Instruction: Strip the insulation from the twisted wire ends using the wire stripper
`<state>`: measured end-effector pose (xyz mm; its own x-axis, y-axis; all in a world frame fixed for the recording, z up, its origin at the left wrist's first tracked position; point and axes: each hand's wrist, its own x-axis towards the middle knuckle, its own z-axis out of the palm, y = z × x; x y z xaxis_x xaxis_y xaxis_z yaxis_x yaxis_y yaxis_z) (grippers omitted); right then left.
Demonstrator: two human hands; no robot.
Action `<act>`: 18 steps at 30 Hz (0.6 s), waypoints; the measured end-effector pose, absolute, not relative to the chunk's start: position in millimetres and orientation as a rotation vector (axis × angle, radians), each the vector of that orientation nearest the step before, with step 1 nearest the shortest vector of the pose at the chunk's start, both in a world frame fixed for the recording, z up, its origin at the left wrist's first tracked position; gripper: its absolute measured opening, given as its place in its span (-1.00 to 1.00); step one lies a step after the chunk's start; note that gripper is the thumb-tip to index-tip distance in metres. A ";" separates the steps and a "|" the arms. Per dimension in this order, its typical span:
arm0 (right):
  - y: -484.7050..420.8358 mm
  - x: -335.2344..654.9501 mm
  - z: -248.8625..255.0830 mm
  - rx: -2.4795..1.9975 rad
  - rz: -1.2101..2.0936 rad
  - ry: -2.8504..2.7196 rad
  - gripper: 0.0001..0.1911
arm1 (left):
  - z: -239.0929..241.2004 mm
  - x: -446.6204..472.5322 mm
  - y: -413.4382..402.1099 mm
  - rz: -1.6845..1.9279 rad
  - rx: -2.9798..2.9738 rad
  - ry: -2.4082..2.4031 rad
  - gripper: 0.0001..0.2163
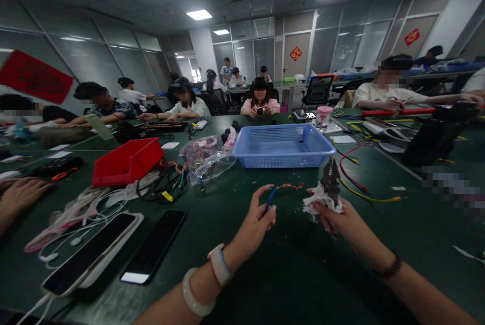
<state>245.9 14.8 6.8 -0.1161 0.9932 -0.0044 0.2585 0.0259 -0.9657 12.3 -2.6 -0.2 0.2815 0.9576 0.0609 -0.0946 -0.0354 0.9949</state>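
Observation:
Between thumb and fingers, my left hand [259, 219] pinches a short blue electrical wire [271, 196]. Bare twisted copper strands [291, 186] stick out of its end and point right, toward my other hand. My right hand [337, 216] is wrapped around a pair of wire strippers [331, 179], dark jaws pointing up and away from me. White tissue [322, 200] is bunched around the tool near my fingers and hides part of its handles. The copper end and the strippers are apart. Small scraps lie on the green table below.
Beyond my hands stands a blue mesh basket [282, 160], with a red bin [127, 163] and a clear bag of wires [206, 158] to its left. Two phones [155, 246] lie at left, near a co-worker's hand [25, 193]. Loose cables [364, 191] lie right.

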 end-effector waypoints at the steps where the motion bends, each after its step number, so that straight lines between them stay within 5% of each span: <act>1: 17.3 249.7 6.7 -1.365 1.054 -1.546 -0.44 | -2.1 12.3 -1.1 1.084 1.288 0.920 -0.45; 6: 25.8 266.9 8.3 -1.290 0.315 -1.885 -0.72 | -2.2 12.6 1.8 1.007 1.335 0.978 -0.69; 18: 22.2 267.7 9.6 -1.518 -0.389 -2.144 -0.56 | 12.4 8.0 -7.0 0.788 1.709 1.068 -0.70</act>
<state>267.7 22.2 9.6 -0.2689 0.8009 0.5350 0.9379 0.3442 -0.0438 8.0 -7.0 12.4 0.4134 0.9097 0.0390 0.3053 -0.1789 0.9353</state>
